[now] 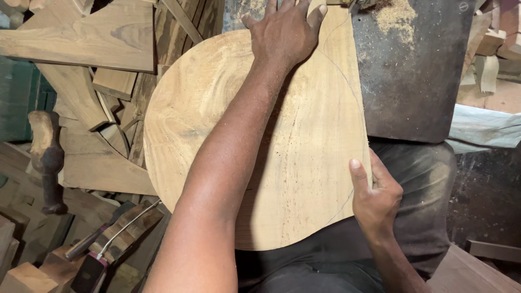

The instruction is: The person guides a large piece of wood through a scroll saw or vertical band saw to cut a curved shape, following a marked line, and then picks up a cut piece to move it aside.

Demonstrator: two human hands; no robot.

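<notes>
One wooden board (304,152), pale, rounded along its left edge and straight along its right, lies across the person's lap and reaches up onto a dark metal desk (412,70). A thin pencil curve runs down the board near its right edge.

Left hand (285,35): laid palm-down on the far end of the board, fingers spread apart and pressing flat, clamped on nothing; the forearm crosses the board's middle.

Right hand (374,198): gripping the board's near right edge, thumb on the top face, fingers curled underneath and hidden.

One heap of sawdust (399,16) lies on the desk, to the right of the left hand.

To the left of the left hand, well apart from the board, a stack of wood offcuts (97,70); their number cannot be counted, since they overlap.

One dark wooden mallet (48,157) stands further left, beyond the offcuts.

Below it, left of the left forearm, one hand tool (116,233) with a thin metal wire across a wooden block.

No packages, labels or signs can be made out.
</notes>
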